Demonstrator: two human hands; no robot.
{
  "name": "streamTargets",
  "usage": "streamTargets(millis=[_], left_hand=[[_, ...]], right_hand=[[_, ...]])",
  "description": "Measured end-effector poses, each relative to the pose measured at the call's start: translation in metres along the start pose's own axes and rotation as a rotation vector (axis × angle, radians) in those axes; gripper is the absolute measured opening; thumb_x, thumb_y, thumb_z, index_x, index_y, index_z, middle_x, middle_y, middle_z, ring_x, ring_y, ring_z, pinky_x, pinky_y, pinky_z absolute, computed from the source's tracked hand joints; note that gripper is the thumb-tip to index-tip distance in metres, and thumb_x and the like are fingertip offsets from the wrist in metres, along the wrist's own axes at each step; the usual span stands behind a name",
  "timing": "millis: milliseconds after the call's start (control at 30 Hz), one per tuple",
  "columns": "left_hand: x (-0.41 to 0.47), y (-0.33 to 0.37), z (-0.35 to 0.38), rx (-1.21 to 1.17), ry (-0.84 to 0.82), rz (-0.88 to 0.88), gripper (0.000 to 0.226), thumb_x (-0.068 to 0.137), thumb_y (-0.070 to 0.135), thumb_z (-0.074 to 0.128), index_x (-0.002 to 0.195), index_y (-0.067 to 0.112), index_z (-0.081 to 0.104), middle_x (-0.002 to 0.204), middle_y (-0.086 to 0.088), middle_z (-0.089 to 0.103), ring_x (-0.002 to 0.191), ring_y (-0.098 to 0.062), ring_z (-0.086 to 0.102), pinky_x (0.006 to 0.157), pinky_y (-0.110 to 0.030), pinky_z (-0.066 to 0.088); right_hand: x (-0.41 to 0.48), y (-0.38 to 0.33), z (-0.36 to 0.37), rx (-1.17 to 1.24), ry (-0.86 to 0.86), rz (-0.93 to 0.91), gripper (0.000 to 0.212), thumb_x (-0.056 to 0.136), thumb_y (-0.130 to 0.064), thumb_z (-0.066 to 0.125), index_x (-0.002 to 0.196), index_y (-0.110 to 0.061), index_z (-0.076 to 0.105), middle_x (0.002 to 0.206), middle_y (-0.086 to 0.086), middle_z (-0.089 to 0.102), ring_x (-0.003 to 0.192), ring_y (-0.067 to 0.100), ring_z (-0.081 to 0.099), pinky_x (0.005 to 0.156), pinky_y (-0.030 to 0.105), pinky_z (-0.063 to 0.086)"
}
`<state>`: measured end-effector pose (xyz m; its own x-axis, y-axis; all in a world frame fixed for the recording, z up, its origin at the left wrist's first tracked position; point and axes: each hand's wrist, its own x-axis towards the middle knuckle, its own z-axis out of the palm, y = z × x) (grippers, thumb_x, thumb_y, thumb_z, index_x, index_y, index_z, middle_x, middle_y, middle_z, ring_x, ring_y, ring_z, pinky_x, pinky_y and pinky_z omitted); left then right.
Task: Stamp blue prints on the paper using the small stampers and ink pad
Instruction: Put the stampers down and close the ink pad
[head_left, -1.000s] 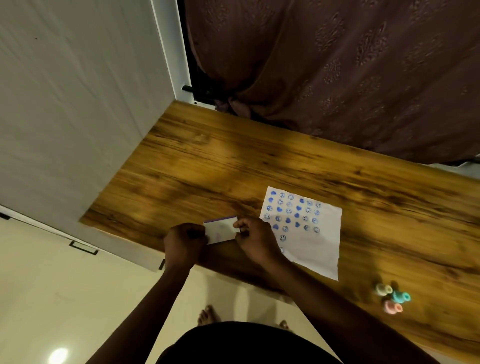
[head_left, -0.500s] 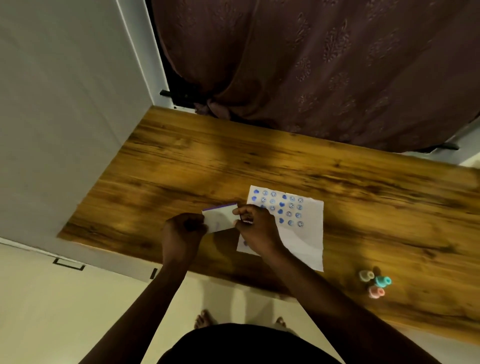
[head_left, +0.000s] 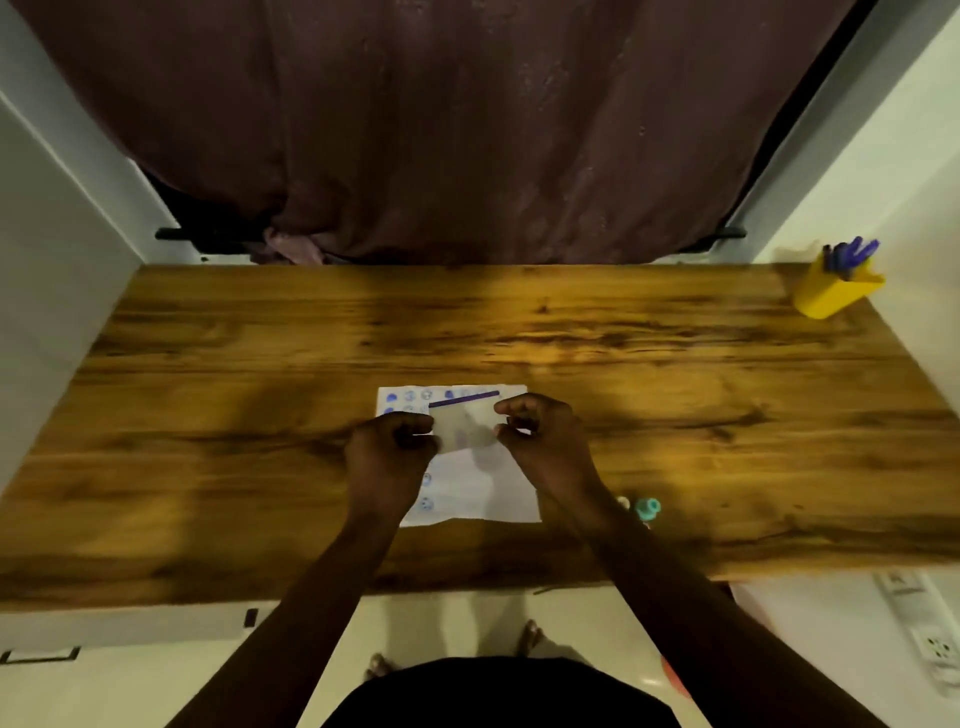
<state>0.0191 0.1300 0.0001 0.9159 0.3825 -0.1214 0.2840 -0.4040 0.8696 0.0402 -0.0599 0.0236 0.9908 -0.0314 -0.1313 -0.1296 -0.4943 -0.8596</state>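
A small flat whitish case with a blue far edge, likely the ink pad (head_left: 465, 422), is held just above the white paper (head_left: 483, 488). My left hand (head_left: 387, 457) grips its left end and my right hand (head_left: 543, 441) pinches its right end. The paper lies on the wooden desk (head_left: 675, 374) and carries several blue prints along its top and left side; my hands hide much of it. Small stampers (head_left: 644, 509), one teal, stand just right of my right forearm, partly hidden by it.
A yellow cup (head_left: 836, 288) with blue pens stands at the desk's far right corner. A dark maroon curtain (head_left: 467, 130) hangs behind the desk. White walls flank both sides. A power strip (head_left: 930, 639) lies on the floor at the right.
My view has swung right and centred on the desk. Both hands carried the case rightward, from left of the paper to over its upper part. The yellow cup has come into view.
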Motion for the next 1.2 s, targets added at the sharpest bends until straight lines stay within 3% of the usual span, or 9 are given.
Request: streamTargets(millis=[67,200,267,400,600,700,800,1067,1200], left_hand=[[-0.004,0.01,0.022,0.026,-0.016,0.038,0.026,0.079,0.007,0.086,0.103,0.014,0.081,0.106,-0.003,0.081,0.088,-0.01,0.073,0.077,-0.006,0.049],[-0.012,0.03,0.066,-0.011,-0.085,0.062,0.025,0.079,0.007,0.086,0.101,0.017,0.081,0.106,-0.004,0.081,0.094,-0.013,0.074,0.097,-0.035,0.058],[-0.014,0.036,0.084,0.007,-0.124,0.058,0.025,0.08,0.008,0.085,0.102,0.018,0.081,0.106,-0.001,0.081,0.093,-0.01,0.073,0.098,-0.033,0.057],[-0.021,0.046,0.117,0.045,-0.189,0.069,0.025,0.081,0.01,0.084,0.103,0.02,0.081,0.101,0.005,0.08,0.079,0.01,0.065,0.082,-0.009,0.049],[-0.034,0.051,0.148,0.063,-0.224,0.048,0.02,0.082,0.01,0.083,0.101,0.017,0.081,0.087,0.011,0.072,0.079,0.007,0.062,0.093,-0.031,0.055],[-0.037,0.047,0.159,0.076,-0.227,0.058,0.018,0.082,0.008,0.082,0.099,0.014,0.08,0.092,0.004,0.076,0.08,0.006,0.062,0.096,-0.032,0.054],[-0.036,0.042,0.165,0.101,-0.23,0.045,0.021,0.081,0.009,0.083,0.101,0.016,0.08,0.102,-0.001,0.08,0.081,0.005,0.061,0.097,-0.035,0.055],[-0.03,0.035,0.172,0.144,-0.233,0.048,0.021,0.081,0.009,0.082,0.099,0.019,0.08,0.103,-0.001,0.081,0.077,0.012,0.057,0.099,-0.039,0.056],[-0.03,0.038,0.172,0.181,-0.261,0.05,0.022,0.082,0.01,0.081,0.102,0.018,0.08,0.106,-0.001,0.081,0.089,-0.003,0.067,0.103,-0.039,0.055]], right_hand=[[0.002,0.013,-0.021,0.006,0.022,0.03,0.03,0.087,-0.008,0.076,0.115,-0.019,0.075,0.121,-0.001,0.074,0.109,0.014,0.069,0.096,0.034,0.058],[0.008,0.045,-0.066,0.017,0.046,0.064,0.028,0.085,-0.007,0.078,0.111,-0.017,0.076,0.11,-0.002,0.076,0.1,0.011,0.071,0.091,0.029,0.059],[0.012,0.06,-0.083,-0.003,0.065,0.064,0.026,0.083,-0.007,0.079,0.108,-0.016,0.077,0.105,-0.002,0.077,0.096,0.01,0.072,0.089,0.029,0.059],[0.021,0.086,-0.11,-0.057,0.07,0.094,0.022,0.081,-0.008,0.08,0.1,-0.019,0.078,0.097,-0.007,0.076,0.09,0.007,0.072,0.083,0.028,0.059],[0.024,0.115,-0.131,-0.111,0.062,0.15,0.021,0.079,-0.008,0.08,0.099,-0.014,0.079,0.097,-0.002,0.078,0.088,0.009,0.073,0.076,0.023,0.057],[0.023,0.124,-0.133,-0.14,0.049,0.154,0.02,0.08,-0.005,0.078,0.098,-0.011,0.079,0.098,-0.001,0.078,0.085,0.006,0.069,0.067,0.002,0.047],[0.022,0.13,-0.133,-0.144,0.034,0.18,0.019,0.082,-0.005,0.077,0.1,-0.011,0.079,0.098,-0.001,0.077,0.081,0.001,0.065,0.061,-0.006,0.041],[0.023,0.136,-0.132,-0.141,0.017,0.188,0.022,0.083,-0.003,0.075,0.104,-0.009,0.078,0.105,0.002,0.077,0.096,0.011,0.069,0.066,-0.003,0.042],[0.02,0.135,-0.13,-0.182,0.004,0.168,0.025,0.083,0.001,0.075,0.106,-0.01,0.076,0.107,0.002,0.076,0.093,0.008,0.066,0.065,-0.004,0.041]])
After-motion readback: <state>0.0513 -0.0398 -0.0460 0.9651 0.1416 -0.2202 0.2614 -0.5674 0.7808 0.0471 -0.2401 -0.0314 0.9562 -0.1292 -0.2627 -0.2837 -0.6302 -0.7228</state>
